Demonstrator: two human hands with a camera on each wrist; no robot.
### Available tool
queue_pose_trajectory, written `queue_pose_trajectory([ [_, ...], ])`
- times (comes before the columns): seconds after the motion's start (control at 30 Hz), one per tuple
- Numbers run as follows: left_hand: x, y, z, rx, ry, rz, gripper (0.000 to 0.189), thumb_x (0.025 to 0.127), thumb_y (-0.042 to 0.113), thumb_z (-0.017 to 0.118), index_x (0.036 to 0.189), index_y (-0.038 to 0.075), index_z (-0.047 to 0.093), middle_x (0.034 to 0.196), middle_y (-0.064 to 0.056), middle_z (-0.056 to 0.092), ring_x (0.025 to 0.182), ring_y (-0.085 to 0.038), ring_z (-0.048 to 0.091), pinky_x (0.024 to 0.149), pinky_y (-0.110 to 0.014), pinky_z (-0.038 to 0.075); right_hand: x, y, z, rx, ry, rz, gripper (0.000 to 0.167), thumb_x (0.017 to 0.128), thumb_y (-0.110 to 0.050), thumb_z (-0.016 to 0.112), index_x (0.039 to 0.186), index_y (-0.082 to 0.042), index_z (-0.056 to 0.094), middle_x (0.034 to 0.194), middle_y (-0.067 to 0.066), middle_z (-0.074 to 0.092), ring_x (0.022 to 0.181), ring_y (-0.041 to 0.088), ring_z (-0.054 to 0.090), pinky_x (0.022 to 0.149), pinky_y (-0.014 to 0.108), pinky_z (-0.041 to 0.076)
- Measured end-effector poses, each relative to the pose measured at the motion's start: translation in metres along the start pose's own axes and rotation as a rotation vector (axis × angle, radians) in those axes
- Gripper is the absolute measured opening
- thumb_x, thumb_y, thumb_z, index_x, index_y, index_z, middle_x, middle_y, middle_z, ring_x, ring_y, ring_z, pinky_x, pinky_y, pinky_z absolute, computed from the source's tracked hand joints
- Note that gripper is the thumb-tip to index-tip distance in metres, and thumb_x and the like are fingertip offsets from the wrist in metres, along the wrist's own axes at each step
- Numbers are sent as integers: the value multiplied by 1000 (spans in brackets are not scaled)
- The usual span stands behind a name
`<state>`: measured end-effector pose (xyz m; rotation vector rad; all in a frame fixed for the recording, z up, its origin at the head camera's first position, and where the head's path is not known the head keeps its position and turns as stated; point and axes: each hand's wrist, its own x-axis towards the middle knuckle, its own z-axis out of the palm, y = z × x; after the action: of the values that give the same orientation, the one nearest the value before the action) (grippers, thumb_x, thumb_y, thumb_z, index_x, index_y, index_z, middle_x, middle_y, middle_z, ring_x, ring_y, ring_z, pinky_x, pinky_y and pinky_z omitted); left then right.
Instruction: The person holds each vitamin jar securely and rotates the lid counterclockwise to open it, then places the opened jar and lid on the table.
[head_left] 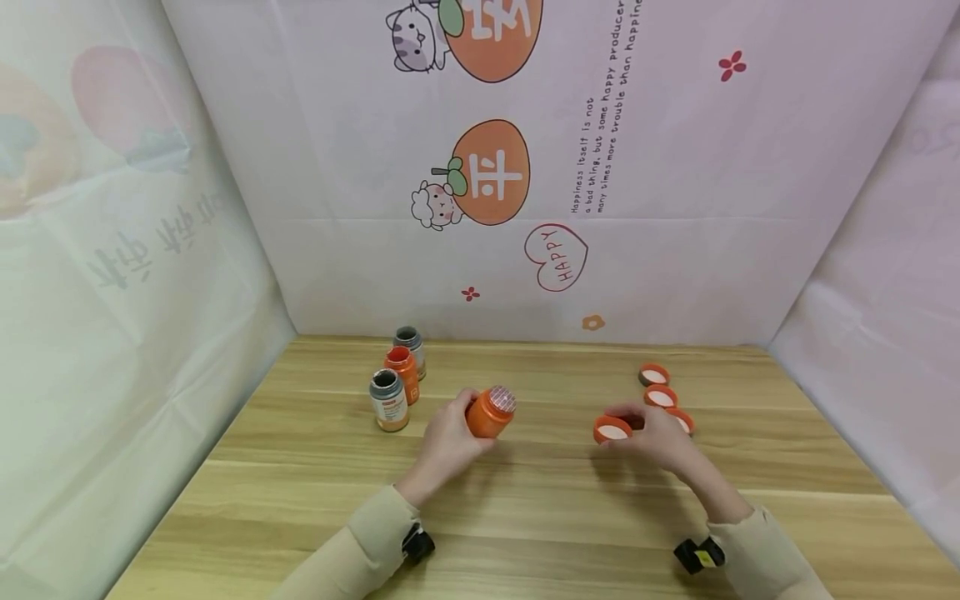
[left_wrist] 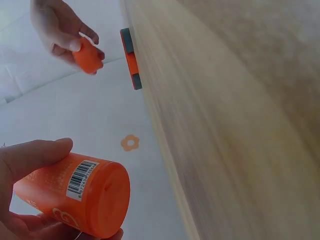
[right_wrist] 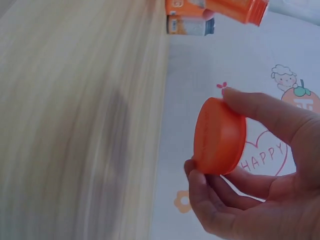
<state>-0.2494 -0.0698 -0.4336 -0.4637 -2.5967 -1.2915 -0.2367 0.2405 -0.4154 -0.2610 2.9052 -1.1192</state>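
My left hand [head_left: 451, 434] grips an orange bottle [left_wrist: 75, 192] above the table, its patterned, foil-like top end tilted right in the head view. A barcode shows on the bottle's side near its base in the left wrist view. Between thumb and fingers, my right hand [head_left: 658, 435] pinches an orange cap [right_wrist: 220, 136] by its rim, with the pale lining facing up in the head view. Cap and bottle are apart. Just beyond the right hand lie an orange cap [head_left: 681, 419], another orange cap [head_left: 661, 396] and a grey-and-orange cap [head_left: 654, 375], linings up.
At the back left stand three capless bottles in a slanting row: a grey-necked bottle [head_left: 389, 401], an orange bottle [head_left: 402, 375] and a second grey-necked bottle [head_left: 409, 350]. White printed cloth [head_left: 360, 275] walls the wooden table [head_left: 525, 517] at the back and both sides.
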Motion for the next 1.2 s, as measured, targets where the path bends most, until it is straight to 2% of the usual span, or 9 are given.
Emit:
queue_pose_trajectory([
  [0.17,1,-4,-3,-13,13,3,52,64,4,83,110,10,58,105,-6,65,93,-21,60,86,-43,50,-1,9,1,-105,45,-1,60,68,-35,84,115,-5,63,107,11,67,98,26,62,81,40,48],
  [0.4,1,-7,-7,64,73,-34,56,60,6,85,110,6,62,108,-10,58,97,-26,57,89,-46,48,0,18,-2,-179,86,-8,58,66,-30,85,112,-1,63,102,17,68,95,32,62,79,45,48],
  [0.8,-1,-16,-20,100,108,-22,56,57,7,86,108,2,62,103,-10,63,94,-24,60,86,-42,51,-3,30,-8,-239,99,28,59,67,-21,84,112,9,58,105,25,63,96,40,58,81,51,46],
  [0.93,-2,-18,-24,102,120,-14,56,56,5,87,106,2,62,101,-10,66,92,-23,62,85,-41,51,-4,33,-11,-241,99,40,60,65,-19,84,111,10,58,103,25,63,95,39,58,80,51,46],
  [1.2,-5,-24,-32,120,99,-70,64,53,8,90,110,4,59,103,-11,67,93,-25,64,85,-42,51,-4,42,-16,-252,58,79,61,64,-21,85,111,8,57,102,25,64,95,39,58,80,51,45],
])
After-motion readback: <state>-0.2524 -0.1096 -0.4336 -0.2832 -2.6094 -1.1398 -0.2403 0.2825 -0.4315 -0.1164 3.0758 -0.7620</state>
